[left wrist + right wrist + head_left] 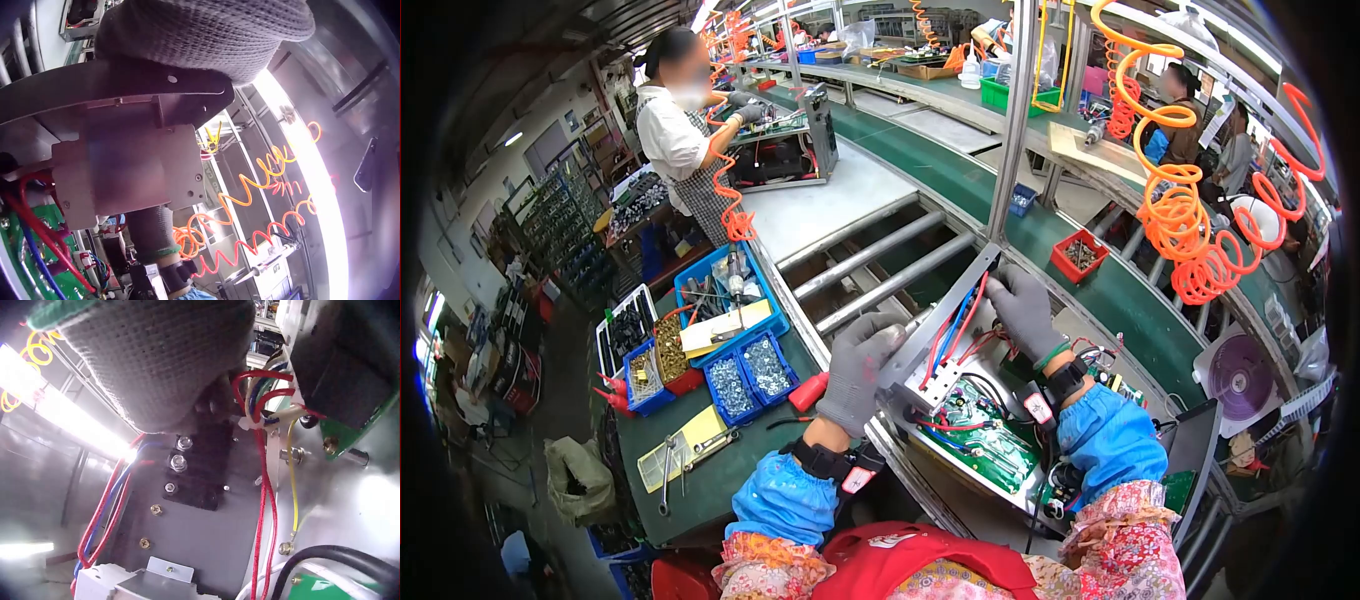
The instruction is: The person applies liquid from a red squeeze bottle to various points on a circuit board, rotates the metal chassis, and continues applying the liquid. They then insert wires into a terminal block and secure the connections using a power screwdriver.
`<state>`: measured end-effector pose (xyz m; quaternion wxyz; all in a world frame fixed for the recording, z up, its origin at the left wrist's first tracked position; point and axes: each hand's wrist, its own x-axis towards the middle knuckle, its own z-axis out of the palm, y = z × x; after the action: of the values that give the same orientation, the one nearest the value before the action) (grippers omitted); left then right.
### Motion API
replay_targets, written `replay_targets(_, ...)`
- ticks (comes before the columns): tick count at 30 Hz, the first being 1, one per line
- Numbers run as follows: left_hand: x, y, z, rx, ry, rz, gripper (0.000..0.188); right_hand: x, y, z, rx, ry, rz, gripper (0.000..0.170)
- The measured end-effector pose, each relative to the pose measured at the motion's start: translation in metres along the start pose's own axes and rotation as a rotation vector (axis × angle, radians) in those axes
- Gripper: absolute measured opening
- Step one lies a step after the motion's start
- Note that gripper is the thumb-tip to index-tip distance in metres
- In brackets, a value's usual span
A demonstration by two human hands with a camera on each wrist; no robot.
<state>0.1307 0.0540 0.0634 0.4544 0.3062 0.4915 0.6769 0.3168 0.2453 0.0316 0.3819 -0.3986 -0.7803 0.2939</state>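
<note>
A grey metal panel (940, 318) stands tilted above an open chassis with green circuit boards (990, 452). My gloved left hand (862, 370) grips its left side; in the left wrist view the glove (206, 34) lies over the panel's edge, above a pale block (125, 169). My gloved right hand (1025, 312) is curled at the panel's upper end, by red and blue wires (956, 325). In the right wrist view that glove (156, 362) is beside a black plate (200, 469) with bolts on the panel; its fingertips are hard to make out.
On the green bench at left are blue screw bins (765, 365), a blue tray (775, 318) with tools, and wrenches (666, 475). Metal rollers (890, 285) lie ahead. A red bin (1079, 256) stands on the far belt. Orange coiled hoses (1180, 230) hang at right. Another person (675, 140) works at left.
</note>
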Motion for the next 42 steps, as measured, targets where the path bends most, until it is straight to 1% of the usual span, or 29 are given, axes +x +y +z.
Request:
replay_targets(2,-0.002,-0.003,-0.001,-0.001,0.020,0.010,0.024,0.003,-0.001,-0.004,0.054,-0.099,0.133,0.030)
replay_targets(5,-0.007,-0.004,-0.002,0.095,0.027,0.090,0.028,0.002,-0.003,-0.005,0.255,-0.147,0.203,0.031)
replay_targets(8,-0.012,-0.001,-0.007,0.049,0.063,0.018,0.029,-0.001,0.002,0.000,0.272,0.000,0.124,0.028)
replay_targets(9,-0.009,-0.016,-0.020,0.045,0.082,-0.016,0.030,-0.003,-0.006,0.000,0.346,0.004,0.140,0.028)
replay_targets(10,-0.013,-0.025,-0.021,-0.087,0.138,-0.045,0.026,-0.004,-0.017,-0.004,0.423,0.007,0.160,0.027)
replay_targets(11,-0.013,-0.044,-0.038,-0.090,0.163,-0.175,0.021,-0.005,-0.020,-0.006,0.439,-0.047,0.160,0.028)
replay_targets(12,-0.007,-0.070,-0.064,-0.099,0.183,-0.300,0.017,-0.003,-0.017,-0.007,0.455,-0.093,0.156,0.030)
replay_targets(14,-0.012,-0.140,-0.123,-0.085,0.211,-0.297,0.012,0.003,0.005,-0.007,0.413,-0.136,0.163,0.029)
replay_targets(15,-0.022,-0.159,-0.150,-0.081,0.281,-0.369,0.013,0.001,-0.005,-0.007,0.423,-0.128,0.181,0.028)
replay_targets(17,-0.032,-0.207,-0.238,0.830,0.133,-0.194,0.013,0.000,-0.009,-0.004,0.431,-0.113,0.195,0.033)
replay_targets(18,-0.032,-0.206,-0.256,0.732,0.318,-0.600,0.014,0.000,-0.009,-0.004,0.428,-0.132,0.213,0.033)
replay_targets(20,-0.053,-0.181,-0.299,1.429,0.280,-0.341,0.025,0.000,-0.004,0.001,0.411,-0.122,0.230,0.033)
replay_targets(22,-0.049,-0.134,-0.315,1.681,0.356,-0.311,0.032,-0.002,-0.011,0.000,0.407,-0.081,0.244,0.032)
replay_targets(23,-0.042,-0.113,-0.321,1.719,0.374,-0.296,0.034,0.002,0.003,0.000,0.357,-0.056,0.207,0.031)
replay_targets(24,-0.034,-0.096,-0.330,1.757,0.391,-0.278,0.036,0.002,0.000,0.001,0.369,-0.049,0.193,0.031)
replay_targets(26,-0.014,-0.096,-0.377,1.909,0.148,-0.408,0.037,0.001,-0.008,0.001,0.390,-0.035,0.161,0.031)
replay_targets(29,0.010,-0.144,-0.475,1.430,0.228,-0.479,0.039,0.000,-0.009,-0.001,0.360,-0.073,0.154,0.032)
replay_targets(30,0.011,-0.167,-0.495,1.050,0.437,-0.376,0.043,0.000,-0.011,-0.002,0.365,-0.100,0.201,0.033)
replay_targets(31,0.006,-0.160,-0.475,0.669,0.608,-0.214,0.048,0.000,-0.016,-0.002,0.367,-0.123,0.250,0.033)
replay_targets(32,0.005,-0.159,-0.446,0.433,0.721,-0.175,0.044,-0.001,-0.023,-0.004,0.364,-0.136,0.300,0.034)
replay_targets(33,-0.006,-0.130,-0.377,0.292,0.763,-0.160,0.039,-0.004,-0.033,-0.006,0.377,-0.153,0.294,0.035)
replay_targets(34,-0.010,-0.113,-0.336,0.228,0.722,-0.142,0.035,-0.003,-0.024,-0.004,0.380,-0.116,0.342,0.037)
replay_targets(35,-0.015,-0.093,-0.286,0.192,0.669,-0.123,0.031,-0.004,-0.031,-0.008,0.266,-0.142,0.387,0.031)
replay_targets(36,-0.007,-0.099,-0.288,0.250,0.474,-0.129,0.038,0.001,-0.017,-0.002,0.282,-0.057,0.228,0.029)
replay_targets(37,-0.011,-0.069,-0.224,0.278,0.472,-0.113,0.042,0.006,-0.004,0.004,0.287,0.024,0.067,0.029)
replay_targets(38,-0.007,-0.058,-0.197,0.276,0.358,-0.077,0.041,0.005,0.006,0.006,0.114,0.044,0.045,0.030)
replay_targets(39,-0.009,-0.036,-0.155,0.375,0.281,-0.011,0.039,0.007,0.007,0.006,0.078,0.020,0.039,0.032)
replay_targets(40,-0.008,-0.032,-0.135,0.488,0.175,0.130,0.042,0.004,-0.010,0.003,0.185,0.000,0.097,0.036)
replay_targets(42,-0.017,-0.003,-0.083,0.751,-0.004,0.409,0.044,0.011,-0.006,0.002,0.148,-0.123,0.219,0.033)
